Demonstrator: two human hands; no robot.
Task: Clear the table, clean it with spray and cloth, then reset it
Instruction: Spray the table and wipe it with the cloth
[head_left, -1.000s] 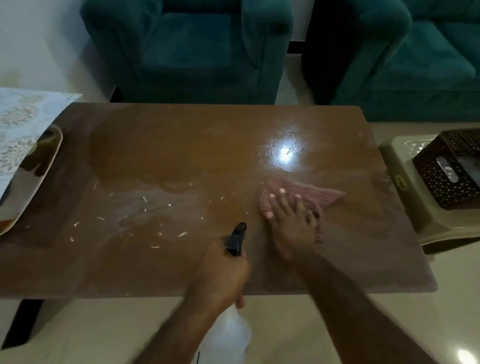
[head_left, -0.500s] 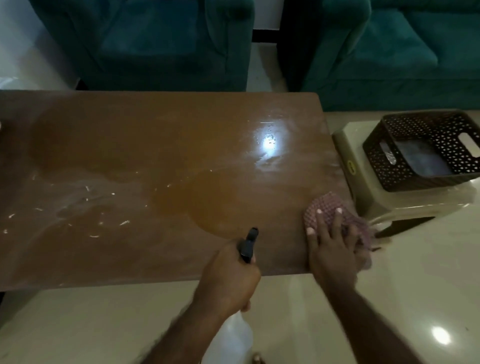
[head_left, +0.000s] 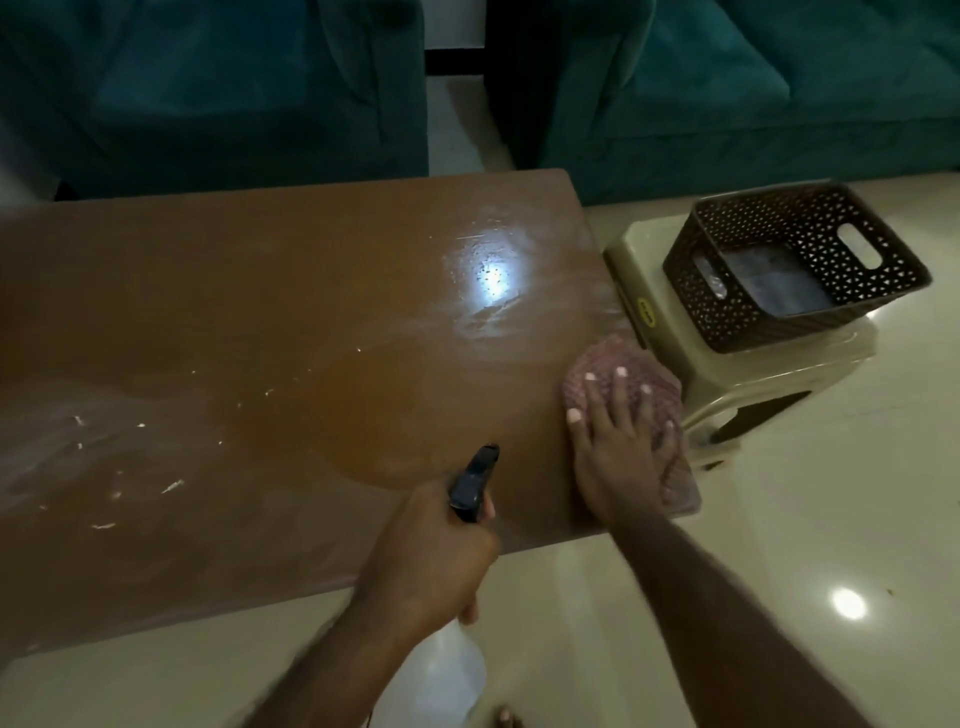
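Wiping near right table edge: right hand flat, fingers spread, pressing cloth, part overhanging corner. Left hand wrapped around spray bottle. Risk: cloth slides off; crumbs, seemingly, missed at left.

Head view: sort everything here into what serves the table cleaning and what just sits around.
In use:
- spray bottle, in left hand
- cloth, under right hand
- table

Just sitting around:
- basket
- stool
- sofas
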